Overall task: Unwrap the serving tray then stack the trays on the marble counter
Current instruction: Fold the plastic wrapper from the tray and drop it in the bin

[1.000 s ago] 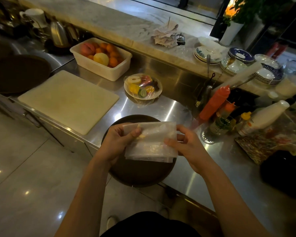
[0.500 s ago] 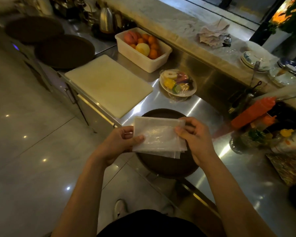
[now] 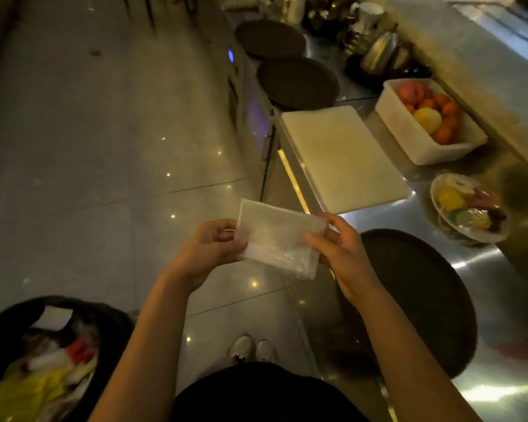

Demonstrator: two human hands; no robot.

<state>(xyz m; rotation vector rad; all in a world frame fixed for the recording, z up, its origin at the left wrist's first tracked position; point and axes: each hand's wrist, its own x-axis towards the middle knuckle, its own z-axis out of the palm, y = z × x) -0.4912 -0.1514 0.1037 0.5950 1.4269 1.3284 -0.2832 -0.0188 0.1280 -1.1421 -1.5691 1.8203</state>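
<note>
A folded clear plastic wrap hangs over the floor, just left of the counter edge. My left hand pinches its left side and my right hand pinches its right side. A round dark serving tray lies bare on the steel counter under my right forearm. Two more dark round trays lie farther along the steel counter. The marble counter runs along the right behind the steel one.
A black bin full of rubbish stands on the floor at lower left. A white cutting board, a white tub of fruit and a wrapped plate of cut fruit sit on the steel counter. Kettles and cups crowd the far end.
The view has swung left toward the floor and the bin. Both hands have carried the folded wrap off the tray and out past the counter edge.
</note>
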